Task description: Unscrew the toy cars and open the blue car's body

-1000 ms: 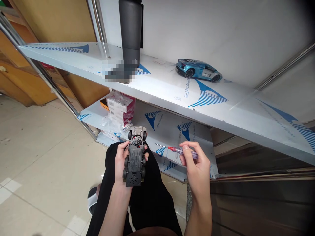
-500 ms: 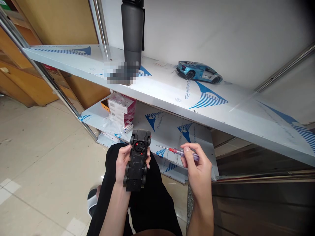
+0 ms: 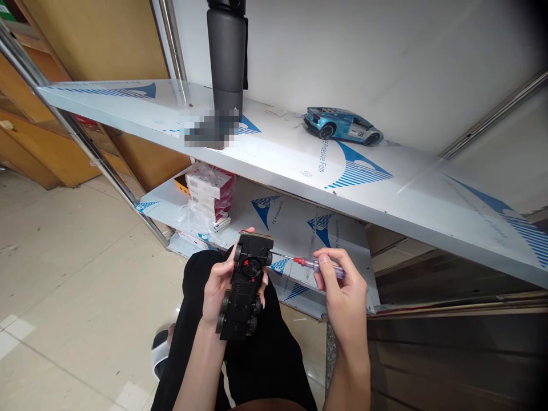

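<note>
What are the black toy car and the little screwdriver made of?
The black toy car looks like matte plastic, from its dull moulded underside. The screwdriver has a shiny metal shaft, probably steel, and a glossy see-through handle, likely plastic.

Two stainless steel shelves [image 3: 398, 188] run across the corner, their tops still covered in blue-printed protective film. On the upper one, a tall black water bottle [image 3: 225, 63] stands upright beside a pixelated, unreadable patch [image 3: 209, 128], with a blue toy sports car [image 3: 343, 125] well along to the right. The lower shelf [image 3: 295, 228] carries a stack of white-and-red boxes [image 3: 209, 191], with a crumpled clear plastic bag [image 3: 190, 217] against it.
</note>
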### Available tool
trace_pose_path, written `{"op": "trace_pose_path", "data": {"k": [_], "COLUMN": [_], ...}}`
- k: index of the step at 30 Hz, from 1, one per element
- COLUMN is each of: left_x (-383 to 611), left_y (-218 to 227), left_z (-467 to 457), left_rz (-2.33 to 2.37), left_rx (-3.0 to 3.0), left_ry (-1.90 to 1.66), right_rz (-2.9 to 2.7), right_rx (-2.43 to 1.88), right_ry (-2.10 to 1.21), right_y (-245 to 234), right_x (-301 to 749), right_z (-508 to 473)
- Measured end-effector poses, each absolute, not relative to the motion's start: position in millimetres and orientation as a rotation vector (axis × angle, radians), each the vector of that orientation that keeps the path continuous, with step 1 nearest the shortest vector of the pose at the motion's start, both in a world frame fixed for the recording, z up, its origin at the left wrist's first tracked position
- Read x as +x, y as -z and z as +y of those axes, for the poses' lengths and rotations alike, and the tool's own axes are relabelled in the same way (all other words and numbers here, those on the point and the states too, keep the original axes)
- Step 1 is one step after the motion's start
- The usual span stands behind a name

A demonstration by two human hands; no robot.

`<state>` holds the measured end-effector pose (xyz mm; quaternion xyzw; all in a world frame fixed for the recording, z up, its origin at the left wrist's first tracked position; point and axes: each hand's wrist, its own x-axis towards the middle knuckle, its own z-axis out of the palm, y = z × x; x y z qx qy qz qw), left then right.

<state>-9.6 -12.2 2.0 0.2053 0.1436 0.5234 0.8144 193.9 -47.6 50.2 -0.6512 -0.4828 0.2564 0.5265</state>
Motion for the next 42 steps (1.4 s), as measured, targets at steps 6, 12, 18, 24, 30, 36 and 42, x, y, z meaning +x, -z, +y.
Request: {"op": "trace_pose_path", "data": {"k": [6,12,18,24,30,36,42], "left_x": [-9.4,-8.0,-2.1,0.2,1.7,4.3,7.8], "left_y": [-5.7,-1.9,-7.3,-2.8,2.5,-3.1,-13.9], "left_z": [-14.0,-13.0,-6.0,-0.6,-1.3,-2.7,-11.9], "left_rz": [0.312,0.306,0.456,0.536,0.583,0.597,0.548], "left_rx": [0.434,0.388,0.281,0.193,0.128,0.114,0.081], "left_ry": [-1.122,-1.141,-1.147,-1.197,-1.269,-1.256,-1.239], "right_rz": [-1.17,-1.169,-1.176,-1.156,-1.159,-1.158,-1.146], "right_rx": [-1.568,-1.559,-1.544,-1.551,-1.54,-1.561,-1.54], "right_ry": [-0.613,-0.613,-0.636,-0.643,-0.65,-0.659,-0.663], "right_y": [-51.7,-52.4,-52.0,-50.9,-50.3,-50.5,-45.9], "right_x": [194.5,193.4,193.1,194.3,195.5,198.2,204.2], "right_z": [-48.5,-49.1,-49.0,-48.7,-48.5,-47.6,-48.5]}}
